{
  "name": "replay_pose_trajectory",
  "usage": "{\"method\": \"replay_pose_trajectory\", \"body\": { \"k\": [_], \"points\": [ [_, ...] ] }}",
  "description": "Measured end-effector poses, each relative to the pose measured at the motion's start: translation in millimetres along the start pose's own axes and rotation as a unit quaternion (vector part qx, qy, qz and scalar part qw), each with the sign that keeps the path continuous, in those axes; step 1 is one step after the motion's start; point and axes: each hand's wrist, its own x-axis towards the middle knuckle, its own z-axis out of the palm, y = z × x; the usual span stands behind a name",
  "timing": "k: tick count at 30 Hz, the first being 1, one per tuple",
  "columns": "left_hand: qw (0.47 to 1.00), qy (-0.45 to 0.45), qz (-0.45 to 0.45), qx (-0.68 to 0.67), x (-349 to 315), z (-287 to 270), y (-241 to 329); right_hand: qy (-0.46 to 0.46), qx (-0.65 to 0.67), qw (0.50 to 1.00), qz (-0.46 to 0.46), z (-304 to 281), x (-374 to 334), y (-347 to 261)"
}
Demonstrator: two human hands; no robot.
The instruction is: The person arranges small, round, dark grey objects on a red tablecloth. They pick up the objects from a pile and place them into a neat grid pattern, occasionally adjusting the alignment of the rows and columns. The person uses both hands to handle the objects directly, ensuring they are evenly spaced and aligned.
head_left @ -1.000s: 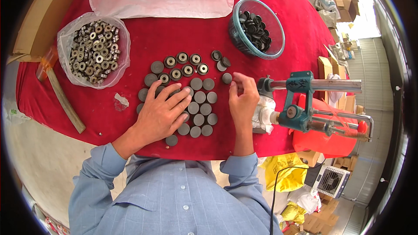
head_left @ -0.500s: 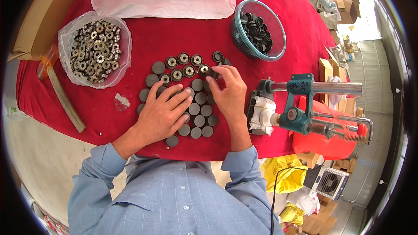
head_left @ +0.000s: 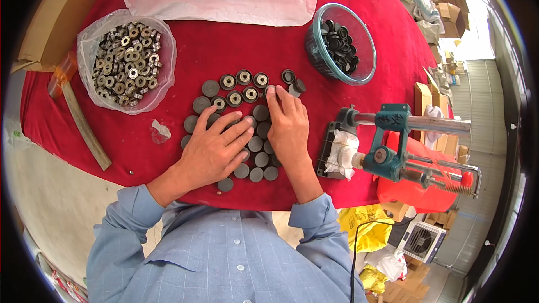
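Resting palm down over the dark grey discs, the left hand has its fingers loosely spread, with discs showing around them; whether it grips any is hidden. The right hand lies over the right edge of the same group, its fingers slightly bent and close together; I cannot tell whether it has hold of a piece. The discs sit clustered on the red-covered tabletop, directly in front of the person. Just beyond the fingertips are black cups with metal bearings in their centres. Near the right fingertips, an open black cup lies close to two more pieces. Farther off stand a clear bowl of black cups and, at left, a translucent bag of loose bearings. A green press stands right of the right hand.
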Motion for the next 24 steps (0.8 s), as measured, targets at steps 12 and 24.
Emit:
{"method": "replay_pose_trajectory", "body": {
  "k": [12,24],
  "points": [
    [1.000,0.010,0.005,0.010,1.0,0.8,-2.1,0.038,0.022,0.998,0.055,-18.8,15.9,11.1],
    [1.000,0.006,-0.004,-0.011,-0.3,1.3,-1.0,0.002,0.132,0.982,0.137,-1.1,53.8,46.5]
  ]
}}
